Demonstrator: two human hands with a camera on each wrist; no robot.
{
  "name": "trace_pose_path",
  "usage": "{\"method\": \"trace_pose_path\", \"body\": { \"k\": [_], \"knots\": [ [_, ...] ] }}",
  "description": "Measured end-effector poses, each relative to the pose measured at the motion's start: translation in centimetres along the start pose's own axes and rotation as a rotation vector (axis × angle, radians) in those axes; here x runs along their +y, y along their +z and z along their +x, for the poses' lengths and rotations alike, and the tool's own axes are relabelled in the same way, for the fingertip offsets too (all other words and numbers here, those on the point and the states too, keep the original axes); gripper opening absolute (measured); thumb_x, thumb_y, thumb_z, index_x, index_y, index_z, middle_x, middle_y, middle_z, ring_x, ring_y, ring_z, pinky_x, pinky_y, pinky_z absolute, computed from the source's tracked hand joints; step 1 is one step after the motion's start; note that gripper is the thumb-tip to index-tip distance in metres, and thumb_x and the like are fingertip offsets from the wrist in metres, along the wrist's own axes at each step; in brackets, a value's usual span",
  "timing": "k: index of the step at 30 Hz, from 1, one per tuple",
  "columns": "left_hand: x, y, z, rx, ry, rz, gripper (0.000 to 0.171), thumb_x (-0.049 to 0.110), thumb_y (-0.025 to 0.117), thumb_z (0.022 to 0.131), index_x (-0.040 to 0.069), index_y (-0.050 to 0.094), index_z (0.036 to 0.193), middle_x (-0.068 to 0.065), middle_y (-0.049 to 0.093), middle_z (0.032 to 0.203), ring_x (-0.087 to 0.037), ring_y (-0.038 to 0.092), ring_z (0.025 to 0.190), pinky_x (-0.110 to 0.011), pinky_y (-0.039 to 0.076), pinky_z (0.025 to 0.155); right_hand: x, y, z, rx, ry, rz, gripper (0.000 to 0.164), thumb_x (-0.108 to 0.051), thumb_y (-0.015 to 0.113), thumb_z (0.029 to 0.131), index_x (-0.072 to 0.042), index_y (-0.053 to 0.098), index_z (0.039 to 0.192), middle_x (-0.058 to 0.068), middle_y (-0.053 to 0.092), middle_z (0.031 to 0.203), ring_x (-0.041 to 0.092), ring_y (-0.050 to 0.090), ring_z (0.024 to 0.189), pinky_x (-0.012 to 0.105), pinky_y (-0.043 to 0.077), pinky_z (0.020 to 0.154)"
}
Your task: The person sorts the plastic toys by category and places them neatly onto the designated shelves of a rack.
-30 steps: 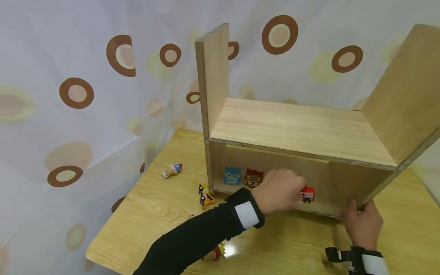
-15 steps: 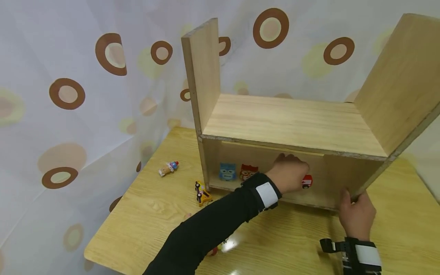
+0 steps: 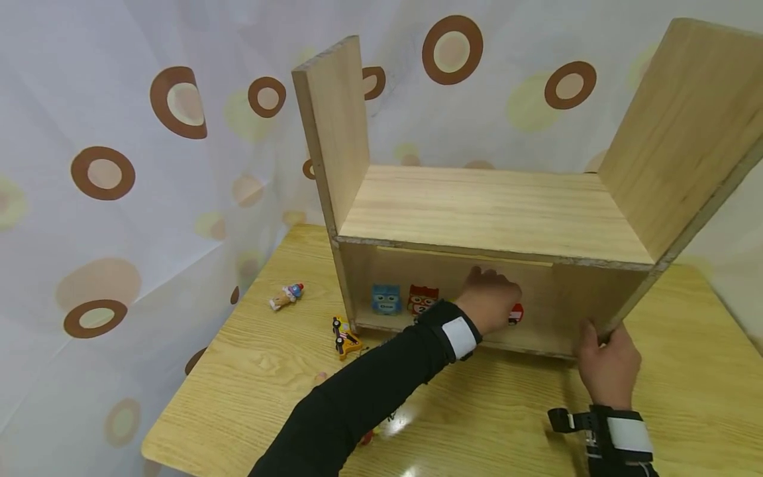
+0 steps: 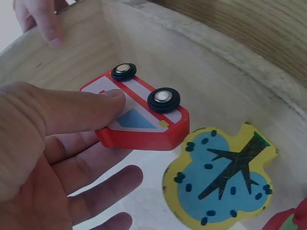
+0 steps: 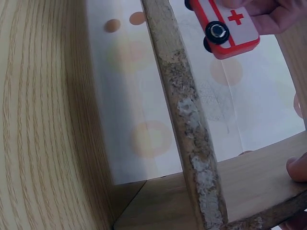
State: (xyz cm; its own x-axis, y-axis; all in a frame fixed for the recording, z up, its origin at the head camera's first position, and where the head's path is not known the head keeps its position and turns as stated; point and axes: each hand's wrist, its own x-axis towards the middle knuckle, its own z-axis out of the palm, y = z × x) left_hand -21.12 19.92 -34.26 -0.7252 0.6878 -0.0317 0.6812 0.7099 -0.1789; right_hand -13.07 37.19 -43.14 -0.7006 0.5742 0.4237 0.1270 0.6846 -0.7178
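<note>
My left hand [image 3: 489, 301] reaches into the lower compartment of a wooden shelf unit [image 3: 495, 209]. It pinches a red and white toy ambulance [image 4: 146, 139], thumb on the printed face and wheels facing away from the palm. Beside the ambulance in the left wrist view stands a yellow and blue tree block [image 4: 223, 177]. A red piece [image 4: 290, 220] is cut off at that view's corner. My right hand [image 3: 610, 364] grips the front edge of the unit's right side board, its thumb [image 5: 298, 167] inside. Blue [image 3: 386, 300] and red [image 3: 422, 300] owl blocks stand at the compartment's left.
On the table [image 3: 250, 397], left of the unit, lie a small figure [image 3: 286, 296] with a blue and red top and a yellow toy vehicle [image 3: 346, 338]. A red toy [image 3: 367, 437] is partly hidden by the left sleeve. A patterned wall covering [image 3: 238, 146] hangs behind.
The left hand has moved the ambulance slightly deeper into the compartment, and less of it shows. The right hand keeps its grip on the side board. The head view has shifted slightly.
</note>
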Motion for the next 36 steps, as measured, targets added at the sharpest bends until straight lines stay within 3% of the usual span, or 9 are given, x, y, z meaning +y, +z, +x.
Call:
{"method": "trace_pose_path", "body": {
  "k": [13,20,26,29,31,36],
  "knots": [
    [0.6,1.5,0.0,0.018,-0.001,0.046,0.008,0.024,0.066,0.094,0.032,0.07,0.094,0.012,0.07,0.094,-0.009,0.057,0.089,-0.031,0.044,0.089,0.0,0.1,-0.1,-0.037,0.028,0.008,0.036,-0.02,0.052,0.1,0.01,0.059,0.117,0.033,0.065,0.103,0.039,0.058,0.082,0.015,0.026,0.053],
    [0.6,1.5,0.0,-0.01,-0.009,0.057,0.008,0.026,0.066,0.094,0.033,0.069,0.098,0.013,0.069,0.098,-0.008,0.057,0.092,-0.031,0.043,0.091,-0.1,0.1,0.0,-0.001,-0.015,0.008,0.032,-0.018,0.054,0.098,0.011,0.06,0.11,0.032,0.065,0.096,0.035,0.056,0.075,0.015,0.026,0.052],
    [0.7,1.5,-0.1,-0.026,-0.023,0.075,0.011,0.029,0.066,0.094,0.035,0.068,0.103,0.015,0.069,0.104,-0.008,0.056,0.099,-0.03,0.042,0.093,0.0,0.3,0.2,-0.011,0.002,0.003,0.033,-0.02,0.055,0.098,0.01,0.061,0.111,0.032,0.066,0.096,0.02,0.05,0.067,0.015,0.026,0.05],
    [0.6,1.6,-0.8,0.041,-0.003,0.109,0.018,0.031,0.066,0.094,0.034,0.067,0.111,0.015,0.068,0.111,-0.008,0.056,0.107,-0.029,0.044,0.093,-0.1,0.4,0.2,-0.027,0.016,0.007,0.035,-0.021,0.054,0.098,0.01,0.061,0.112,0.032,0.066,0.098,0.012,0.048,0.067,0.014,0.027,0.049],
    [0.5,1.4,-1.7,0.129,0.024,0.124,0.017,0.031,0.065,0.094,0.033,0.068,0.111,0.015,0.068,0.112,-0.008,0.057,0.11,-0.029,0.046,0.092,-0.1,0.4,0.1,-0.032,0.028,0.01,0.035,-0.022,0.053,0.098,0.01,0.06,0.113,0.031,0.066,0.099,0.006,0.046,0.066,0.013,0.028,0.049],
    [0.2,-0.1,-5.6,0.309,0.142,0.157,0.016,0.026,0.057,0.096,0.029,0.069,0.107,0.013,0.07,0.109,-0.006,0.063,0.102,-0.023,0.053,0.079,0.1,0.1,0.2,-0.041,0.062,0.006,0.036,-0.022,0.052,0.099,0.01,0.06,0.114,0.031,0.066,0.101,-0.001,0.042,0.069,0.012,0.027,0.051]
  ]
}}
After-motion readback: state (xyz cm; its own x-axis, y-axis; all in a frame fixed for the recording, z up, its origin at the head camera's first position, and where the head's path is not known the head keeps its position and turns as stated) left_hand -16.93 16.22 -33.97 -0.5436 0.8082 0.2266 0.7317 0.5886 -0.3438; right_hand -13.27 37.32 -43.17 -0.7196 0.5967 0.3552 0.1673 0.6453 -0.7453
